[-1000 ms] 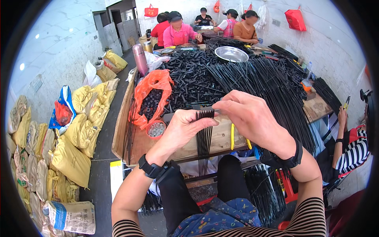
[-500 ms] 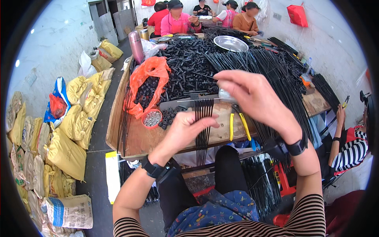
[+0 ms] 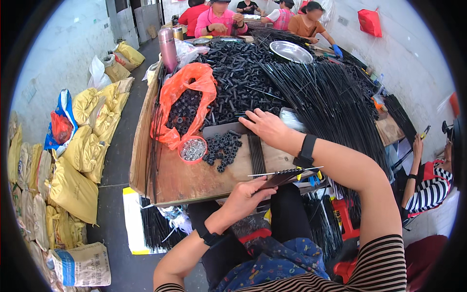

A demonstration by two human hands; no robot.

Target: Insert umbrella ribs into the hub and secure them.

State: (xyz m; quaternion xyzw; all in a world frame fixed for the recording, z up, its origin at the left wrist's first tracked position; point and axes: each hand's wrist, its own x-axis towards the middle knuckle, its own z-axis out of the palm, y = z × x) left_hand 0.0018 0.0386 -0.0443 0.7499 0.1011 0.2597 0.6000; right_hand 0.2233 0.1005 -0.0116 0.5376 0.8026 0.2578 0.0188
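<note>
My left hand (image 3: 247, 197) is closed on a flat row of thin black rods (image 3: 281, 178), held at the table's near edge. A thin silver rod (image 3: 260, 174) crosses that row and sticks out on both sides. My right hand (image 3: 266, 127) reaches forward over the table with fingers apart, its fingertips at the near edge of a heap of short black tubes (image 3: 238, 63). Between my hands, more black rods (image 3: 256, 151) lie side by side on the board; I cannot tell whether they join the held row. Yellow-handled pliers (image 3: 299, 174) are mostly hidden under my right forearm.
A red bowl of small metal parts (image 3: 193, 149) stands beside loose black rings (image 3: 223, 153) and an orange plastic bag (image 3: 206, 80). Long black rods (image 3: 321, 97) cover the table's right side. Yellow sacks (image 3: 73, 187) line the left. Several people sit around the far side.
My left hand has come nearer and tipped the upright row of rods over. My right hand has swung down and left, from raised in the air to the tube heap. The view has shifted slightly.
</note>
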